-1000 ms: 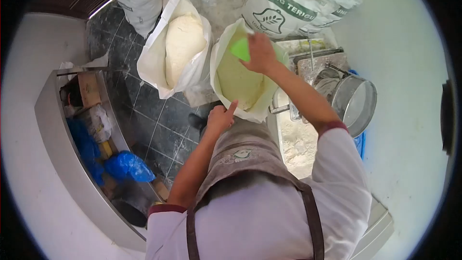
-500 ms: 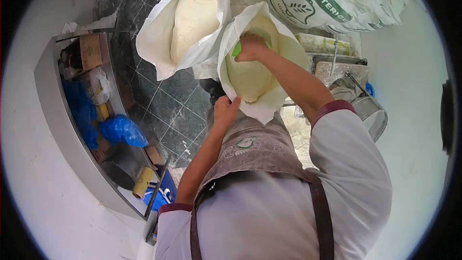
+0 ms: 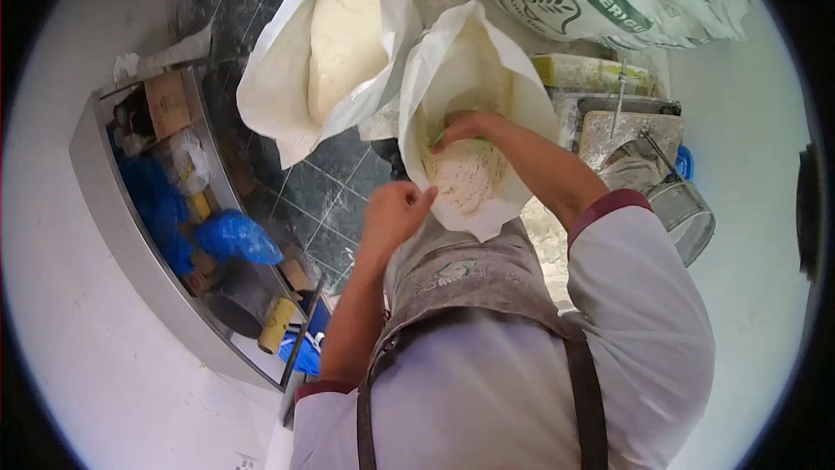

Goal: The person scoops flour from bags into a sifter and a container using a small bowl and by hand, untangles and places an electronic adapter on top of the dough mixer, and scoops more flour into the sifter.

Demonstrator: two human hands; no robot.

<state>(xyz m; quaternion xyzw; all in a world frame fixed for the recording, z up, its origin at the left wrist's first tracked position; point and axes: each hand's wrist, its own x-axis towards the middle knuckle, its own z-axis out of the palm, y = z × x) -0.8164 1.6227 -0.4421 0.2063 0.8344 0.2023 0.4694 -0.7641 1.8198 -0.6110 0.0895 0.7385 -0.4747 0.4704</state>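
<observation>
An open white flour sack stands in front of me, its mouth folded wide. My right hand is down inside it, closed around a green scoop that shows only as thin green bits beside the fingers. Loose pale flour lies heaped just below that hand. My left hand is at the sack's near left edge, fingers curled and thumb against the rim, seemingly pinching it. To the left stands a second open white sack, filled with smooth-topped flour.
Large printed flour sacks lie at the back right. A metal pot and dusty equipment stand at the right. On the left is a steel-edged shelf with blue plastic bags, above a dark tiled floor.
My right hand and the scoop have moved down and deeper into the sack, and the flour there is now broken up. My left hand has shifted slightly down and curled tighter.
</observation>
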